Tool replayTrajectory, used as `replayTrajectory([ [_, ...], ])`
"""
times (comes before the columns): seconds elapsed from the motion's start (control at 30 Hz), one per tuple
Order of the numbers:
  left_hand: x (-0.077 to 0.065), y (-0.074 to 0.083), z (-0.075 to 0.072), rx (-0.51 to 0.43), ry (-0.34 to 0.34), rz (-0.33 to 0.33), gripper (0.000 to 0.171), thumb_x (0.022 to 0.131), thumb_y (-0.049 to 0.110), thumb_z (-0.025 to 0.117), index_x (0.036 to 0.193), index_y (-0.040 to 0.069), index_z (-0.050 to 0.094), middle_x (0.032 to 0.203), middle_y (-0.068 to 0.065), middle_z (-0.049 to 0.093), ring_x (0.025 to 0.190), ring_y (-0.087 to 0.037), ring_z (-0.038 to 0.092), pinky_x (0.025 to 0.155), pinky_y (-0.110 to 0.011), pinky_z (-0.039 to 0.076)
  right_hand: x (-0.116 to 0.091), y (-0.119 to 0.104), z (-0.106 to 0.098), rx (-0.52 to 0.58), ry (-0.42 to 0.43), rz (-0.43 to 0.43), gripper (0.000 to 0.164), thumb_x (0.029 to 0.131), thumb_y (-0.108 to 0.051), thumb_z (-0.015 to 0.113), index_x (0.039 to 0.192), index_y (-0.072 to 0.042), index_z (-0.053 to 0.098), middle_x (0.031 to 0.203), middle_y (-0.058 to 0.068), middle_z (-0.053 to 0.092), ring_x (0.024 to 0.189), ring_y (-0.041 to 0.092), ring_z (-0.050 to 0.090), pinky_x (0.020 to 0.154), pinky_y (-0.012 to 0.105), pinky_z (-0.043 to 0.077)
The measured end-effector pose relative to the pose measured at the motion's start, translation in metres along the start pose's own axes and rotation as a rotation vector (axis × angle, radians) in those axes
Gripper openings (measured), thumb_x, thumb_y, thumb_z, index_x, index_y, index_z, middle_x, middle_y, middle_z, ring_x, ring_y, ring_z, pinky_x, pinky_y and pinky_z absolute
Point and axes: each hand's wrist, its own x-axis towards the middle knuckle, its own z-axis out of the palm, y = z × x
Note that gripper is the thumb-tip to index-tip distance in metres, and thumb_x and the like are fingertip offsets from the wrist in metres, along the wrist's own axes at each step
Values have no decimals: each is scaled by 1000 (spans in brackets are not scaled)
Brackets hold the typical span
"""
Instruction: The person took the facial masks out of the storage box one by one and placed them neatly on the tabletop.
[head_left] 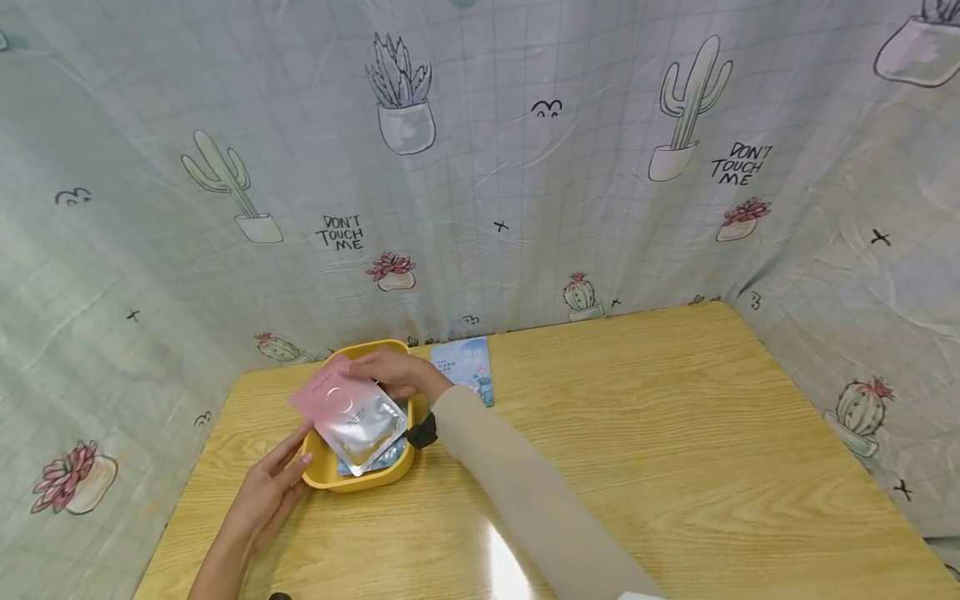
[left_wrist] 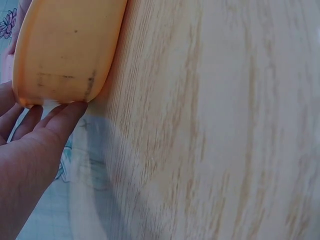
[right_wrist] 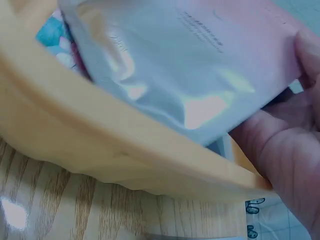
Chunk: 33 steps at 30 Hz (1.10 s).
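Note:
In the head view my right hand point(head_left: 390, 371) pinches a pink-and-silver sheet mask packet point(head_left: 352, 417) near its pink end. The packet lies tilted over a yellow plastic basket point(head_left: 371, 481), its silver end towards the front right. The right wrist view shows the thumb on top of the packet point(right_wrist: 165, 65) and the other fingers partly hidden beneath it. My left hand point(head_left: 266, 496) holds the left end of the basket; in the left wrist view its fingertips rest against the basket's outer wall point(left_wrist: 70, 50). Blue packets point(head_left: 390, 454) lie inside the basket, mostly covered.
A light blue packet point(head_left: 463, 362) lies on the wooden table point(head_left: 637, 433) behind my right wrist, right of the basket. A printed curtain point(head_left: 480, 183) hangs along the back and sides. A small dark round thing point(head_left: 280, 596) shows at the bottom edge.

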Motion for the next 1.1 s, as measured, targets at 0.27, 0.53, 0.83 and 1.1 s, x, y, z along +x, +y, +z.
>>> replayTrajectory([
  [0.27, 0, 1, 1, 7, 13, -13, 67, 107, 16, 55, 164, 17, 20, 170, -16, -6, 122, 8, 49, 94, -18, 50, -7, -1, -7, 37, -153, 148, 29, 105, 3, 49, 134, 2, 54, 96, 15, 67, 81, 24, 68, 64, 35, 60],
  [0.53, 2, 2, 2, -3, 6, -1, 67, 107, 15, 54, 164, 14, 19, 170, -15, -6, 123, 8, 49, 96, -19, 51, -9, -2, -13, -26, -140, 136, 14, 104, 7, 50, 100, 5, 64, 85, 12, 69, 70, 17, 68, 61, 23, 57],
  [0.83, 0, 0, 1, -21, 2, 1, 67, 107, 14, 54, 164, 12, 19, 170, -15, -3, 120, 1, 53, 92, -20, 52, -18, -3, -12, -97, -13, -15, 25, 104, -2, 56, 80, -1, 62, 70, 4, 60, 55, 9, 52, 52, 19, 46],
  [1.1, -1, 1, 0, -25, 12, -17, 68, 107, 15, 56, 164, 12, 18, 170, -15, -5, 117, 1, 55, 91, -19, 52, -41, -16, -19, -189, 42, -145, 21, 105, -9, 57, 87, -5, 65, 62, -1, 39, 47, 10, 26, 48, 23, 27],
])
